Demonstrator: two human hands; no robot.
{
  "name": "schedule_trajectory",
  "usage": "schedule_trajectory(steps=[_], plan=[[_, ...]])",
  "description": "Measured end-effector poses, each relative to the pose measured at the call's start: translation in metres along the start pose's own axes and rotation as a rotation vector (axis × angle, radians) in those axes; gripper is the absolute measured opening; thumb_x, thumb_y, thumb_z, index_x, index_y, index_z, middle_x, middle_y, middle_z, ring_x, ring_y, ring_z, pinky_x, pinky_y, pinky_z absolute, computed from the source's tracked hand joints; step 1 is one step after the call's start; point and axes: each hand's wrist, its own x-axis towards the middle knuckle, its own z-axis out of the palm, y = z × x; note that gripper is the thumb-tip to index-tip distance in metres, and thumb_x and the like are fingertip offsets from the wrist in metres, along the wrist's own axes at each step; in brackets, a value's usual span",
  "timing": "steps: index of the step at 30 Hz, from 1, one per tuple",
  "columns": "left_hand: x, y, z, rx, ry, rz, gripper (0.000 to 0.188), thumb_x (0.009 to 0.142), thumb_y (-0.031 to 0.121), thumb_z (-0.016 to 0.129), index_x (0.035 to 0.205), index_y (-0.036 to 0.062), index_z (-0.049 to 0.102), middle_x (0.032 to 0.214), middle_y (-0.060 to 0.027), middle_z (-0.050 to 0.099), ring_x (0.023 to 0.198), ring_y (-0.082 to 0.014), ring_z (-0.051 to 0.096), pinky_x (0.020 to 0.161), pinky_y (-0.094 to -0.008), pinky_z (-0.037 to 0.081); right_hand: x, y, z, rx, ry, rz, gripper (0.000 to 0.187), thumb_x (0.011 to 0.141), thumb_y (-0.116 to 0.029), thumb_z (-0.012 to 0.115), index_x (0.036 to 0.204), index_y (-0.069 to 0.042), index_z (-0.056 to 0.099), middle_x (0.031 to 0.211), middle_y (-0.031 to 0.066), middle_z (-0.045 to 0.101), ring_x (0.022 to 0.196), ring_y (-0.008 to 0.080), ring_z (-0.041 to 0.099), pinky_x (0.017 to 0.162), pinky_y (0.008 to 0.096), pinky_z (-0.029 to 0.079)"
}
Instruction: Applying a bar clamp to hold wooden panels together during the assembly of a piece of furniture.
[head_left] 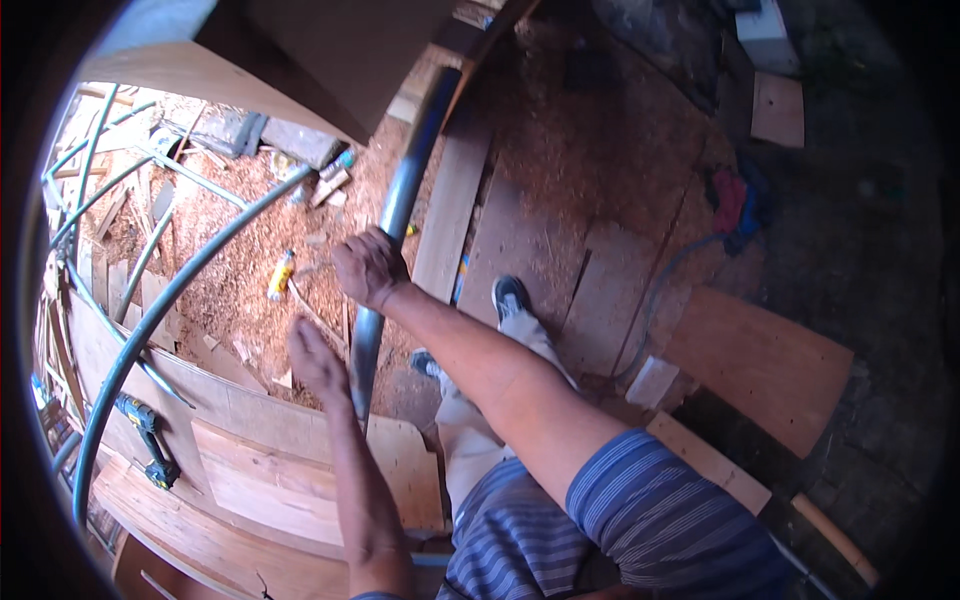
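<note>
Blue-grey metal pipe (403,190) slants before the person, clenched in the right hand (370,268); the left hand (318,358), fingers straight and gripping nothing, is just beside it, contact unclear. The step seems to be steadying the pipe; the next move likely calls for a firm right grip. Beyond lie a cordless drill (147,438) and a yellow bottle (282,276) among wood shavings (235,292).

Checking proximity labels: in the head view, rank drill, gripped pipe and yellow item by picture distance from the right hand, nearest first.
1. Gripped pipe: in the right hand itself.
2. Yellow item: left of the hand, among the wood shavings.
3. Drill: farthest, toward the picture's lower left.
</note>
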Motion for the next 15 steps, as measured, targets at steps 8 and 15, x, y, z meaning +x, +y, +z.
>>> schedule_trajectory(steps=[8,15], plan=[[-0.020,0.012,0.034,0.458,-0.176,-0.090,0.053,0.098,0.044,0.034,0.085,0.0013,0.061,0.077,-0.0283,0.061,0.074,-0.0477,0.058,0.064,-0.0560,0.040,0.001,-0.004,-0.001,0.048,-0.186,0.043,0.006,0.076,-0.014,0.051,0.075,-0.011,0.056,0.076,0.0095,0.059,0.076,0.0270,0.057,0.077,0.0387,0.041],[-0.020,0.016,0.045,0.500,-0.173,-0.087,0.057,0.097,0.047,0.034,0.087,-0.0004,0.063,0.081,-0.0306,0.061,0.079,-0.0490,0.058,0.069,-0.0553,0.042,0.000,0.009,-0.015,0.070,-0.310,0.053,0.009,0.075,-0.017,0.053,0.078,-0.009,0.058,0.083,0.0115,0.059,0.087,0.0291,0.058,0.083,0.0404,0.040]])
